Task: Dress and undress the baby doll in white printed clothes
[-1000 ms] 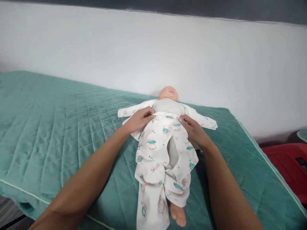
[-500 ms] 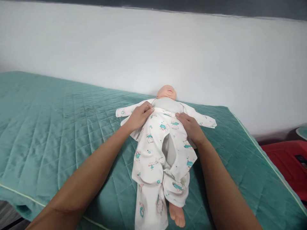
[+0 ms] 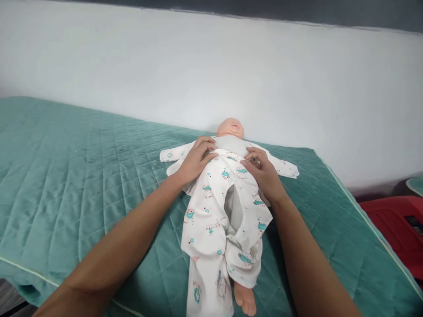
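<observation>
A doll (image 3: 230, 128) lies on its back on a bed (image 3: 82, 167) covered with a green quilt, its head close to the white wall (image 3: 211, 75). Its grey torso is bare. Under it a white printed top (image 3: 172, 154) lies open, with the sleeves spread out flat to either side.

White printed pants (image 3: 206, 211) cover the doll from the waist down, and their waistband sits across its belly. The left hand (image 3: 194, 160) is on the waistband at the doll's side nearer the open stretch of bed. Its fingers are curled and closed on the top edge of the cloth. The right hand (image 3: 262, 174) is on the waistband at the other side, its fingertips bent in and pinching the edge, though how firm that grip is is hard to judge from this angle. Both forearms reach in from the near edge, one on each side of the doll's legs.

The pants gape open at the crotch. A bare foot (image 3: 245, 300) sticks out of one leg. The other leg lies flat and limp on the quilt, running out of the bottom of the view.

A red object (image 3: 393, 224) stands beyond the far right side of the bed.
</observation>
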{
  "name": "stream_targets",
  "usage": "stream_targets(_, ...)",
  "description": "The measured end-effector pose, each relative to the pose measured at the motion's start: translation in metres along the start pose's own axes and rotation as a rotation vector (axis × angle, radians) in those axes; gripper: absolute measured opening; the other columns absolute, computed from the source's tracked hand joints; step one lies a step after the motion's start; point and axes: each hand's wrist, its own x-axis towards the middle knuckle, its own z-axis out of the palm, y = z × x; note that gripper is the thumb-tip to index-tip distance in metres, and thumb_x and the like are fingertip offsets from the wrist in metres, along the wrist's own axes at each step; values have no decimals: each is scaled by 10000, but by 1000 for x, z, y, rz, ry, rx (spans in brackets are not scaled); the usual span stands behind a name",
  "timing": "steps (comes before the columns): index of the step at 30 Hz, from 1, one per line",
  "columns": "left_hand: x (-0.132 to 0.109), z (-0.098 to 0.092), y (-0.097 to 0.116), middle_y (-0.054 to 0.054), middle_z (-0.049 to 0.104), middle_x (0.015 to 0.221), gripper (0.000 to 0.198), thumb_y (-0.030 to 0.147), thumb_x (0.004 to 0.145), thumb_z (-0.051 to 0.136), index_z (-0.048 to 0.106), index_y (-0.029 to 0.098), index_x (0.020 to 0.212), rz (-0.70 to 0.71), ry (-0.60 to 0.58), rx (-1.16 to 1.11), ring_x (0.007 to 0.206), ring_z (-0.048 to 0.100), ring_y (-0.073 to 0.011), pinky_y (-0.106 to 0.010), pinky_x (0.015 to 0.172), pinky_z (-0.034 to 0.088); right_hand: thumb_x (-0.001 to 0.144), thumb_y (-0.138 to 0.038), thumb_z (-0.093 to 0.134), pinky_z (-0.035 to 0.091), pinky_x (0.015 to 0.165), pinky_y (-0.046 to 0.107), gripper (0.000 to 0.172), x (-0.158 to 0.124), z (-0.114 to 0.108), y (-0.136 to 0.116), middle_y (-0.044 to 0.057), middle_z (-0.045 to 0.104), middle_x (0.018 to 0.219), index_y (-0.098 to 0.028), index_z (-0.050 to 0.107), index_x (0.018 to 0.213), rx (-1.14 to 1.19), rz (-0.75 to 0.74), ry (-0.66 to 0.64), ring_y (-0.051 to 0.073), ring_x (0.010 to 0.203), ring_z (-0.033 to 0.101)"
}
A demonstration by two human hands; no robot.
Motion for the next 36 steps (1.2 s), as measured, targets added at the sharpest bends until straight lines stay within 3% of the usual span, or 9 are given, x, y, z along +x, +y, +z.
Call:
stream_targets(3,1,1,7,-85,494,1342,159,348,898,632,574,229,986,-66,-36,-75,1285,478,-231,-363,1027,430,831,-428,685,345,1094,423,228,3,-4,-1,84,500,1328,-240,558,806,-49,18,-75,256,1355,415)
stream_targets(7,3,2,8,-82,525,1291,219,341,851,683,567,221,994,-84,-56,-87,1218,502,-222,-350,961,444,855,-441,674,287,1141,426,301,5,-7,-3,98,474,1290,-225,519,714,-112,-41,-160,265,1360,409)
stream_targets(12,11,-2,1,-72,594,1141,231,372,843,661,505,205,819,-103,-128,-104,1084,546,-216,-345,889,445,938,-439,574,360,1061,394,327,12,-6,-1,89,525,1254,-224,532,695,-202,-152,-148,247,1279,487)
stream_targets(17,24,-9,-3,-27,636,1011,282,415,884,589,429,213,769,-152,-203,-67,917,564,-189,-330,819,426,963,-461,490,407,948,382,260,32,-3,2,62,638,1053,-252,576,836,-333,-187,-111,243,1061,570)
stream_targets(21,41,-4,-10,6,587,813,231,398,912,537,433,226,799,-247,-161,61,791,526,-190,-315,717,385,951,-521,440,389,751,357,336,53,2,5,24,599,776,-256,484,749,-453,-59,-88,230,782,537)
stream_targets(24,52,4,-15,4,567,785,206,360,927,517,424,227,799,-323,-147,99,757,510,-192,-318,694,362,923,-559,453,339,665,329,365,66,5,10,-8,540,661,-256,434,720,-433,62,-74,209,674,484)
stream_targets(31,50,15,-20,9,587,760,224,357,888,601,469,215,774,-421,-26,22,757,540,-181,-312,700,372,824,-565,594,340,637,308,357,69,7,25,-39,479,616,-249,469,716,-206,159,4,174,648,440)
stream_targets(36,36,17,-16,-1,637,756,162,340,864,639,549,217,809,-441,87,108,747,587,-195,-324,708,395,756,-466,666,442,747,338,260,53,7,27,-6,616,793,-245,563,848,1,202,113,186,755,561)
